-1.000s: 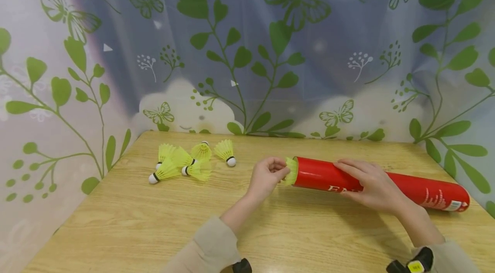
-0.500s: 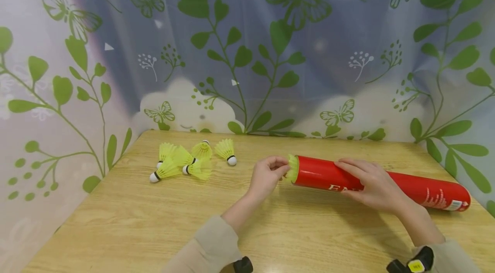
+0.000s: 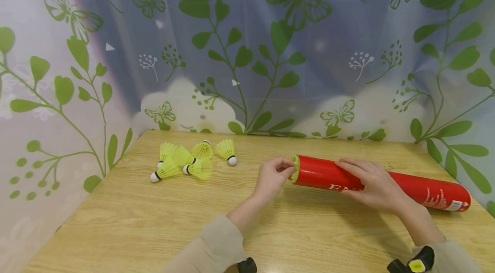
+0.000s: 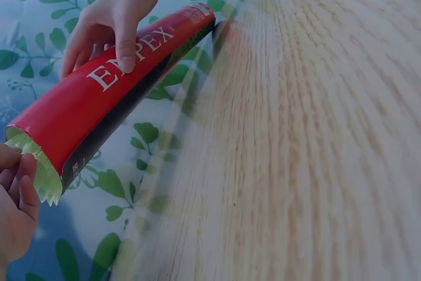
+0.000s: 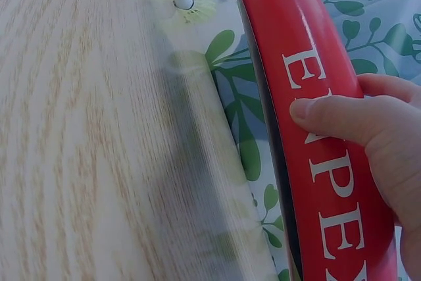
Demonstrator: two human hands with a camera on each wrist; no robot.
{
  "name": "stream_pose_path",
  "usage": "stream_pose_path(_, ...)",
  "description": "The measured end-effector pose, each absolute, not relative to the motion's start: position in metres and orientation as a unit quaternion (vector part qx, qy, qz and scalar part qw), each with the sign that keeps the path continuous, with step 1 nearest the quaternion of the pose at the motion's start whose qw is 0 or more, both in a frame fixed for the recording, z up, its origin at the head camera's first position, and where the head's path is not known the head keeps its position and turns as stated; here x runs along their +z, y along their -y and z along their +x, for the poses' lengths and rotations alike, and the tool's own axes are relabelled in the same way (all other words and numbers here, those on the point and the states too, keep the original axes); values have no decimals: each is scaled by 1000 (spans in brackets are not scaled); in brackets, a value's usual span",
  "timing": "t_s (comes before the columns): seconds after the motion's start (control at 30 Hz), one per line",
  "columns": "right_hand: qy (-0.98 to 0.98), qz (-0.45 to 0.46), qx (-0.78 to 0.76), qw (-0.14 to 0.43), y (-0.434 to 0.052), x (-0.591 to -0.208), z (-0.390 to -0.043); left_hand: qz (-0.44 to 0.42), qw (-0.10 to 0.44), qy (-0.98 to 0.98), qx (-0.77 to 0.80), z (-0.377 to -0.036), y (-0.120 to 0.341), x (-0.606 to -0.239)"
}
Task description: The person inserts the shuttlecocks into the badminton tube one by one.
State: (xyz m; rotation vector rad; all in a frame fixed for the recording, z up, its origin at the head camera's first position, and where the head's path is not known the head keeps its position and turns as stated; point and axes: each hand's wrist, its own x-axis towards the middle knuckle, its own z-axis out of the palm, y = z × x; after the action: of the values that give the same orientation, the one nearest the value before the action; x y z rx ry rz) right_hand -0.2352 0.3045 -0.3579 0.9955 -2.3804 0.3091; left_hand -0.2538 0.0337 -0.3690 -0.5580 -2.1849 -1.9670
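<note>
Red tube (image 3: 317, 171) slants over the tabletop (image 3: 116, 230) at three o'clock, gripped by the right hand (image 3: 373, 183); at its nine o'clock end, the left hand (image 3: 272, 176) pinches a shuttlecock (image 4: 43, 174). A crooked push could crumple it. Six loose shuttlecocks (image 3: 169, 170) lie at ten o'clock.

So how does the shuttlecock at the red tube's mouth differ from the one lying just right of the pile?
The inserted shuttlecock sits mostly hidden inside the red tube, only its skirt's end showing; the loose shuttlecock lies in full view on the table, its white tip visible. The left hand pinches the inserted shuttlecock's skirt, while no hand touches the loose shuttlecock. Both have yellow-green skirts.
</note>
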Motion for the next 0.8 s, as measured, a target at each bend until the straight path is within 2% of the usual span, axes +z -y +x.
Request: stream_pose_path(0.8,875,379,118,275,-307,-359,-236,-149,40,737,-658,-256,-46,-375)
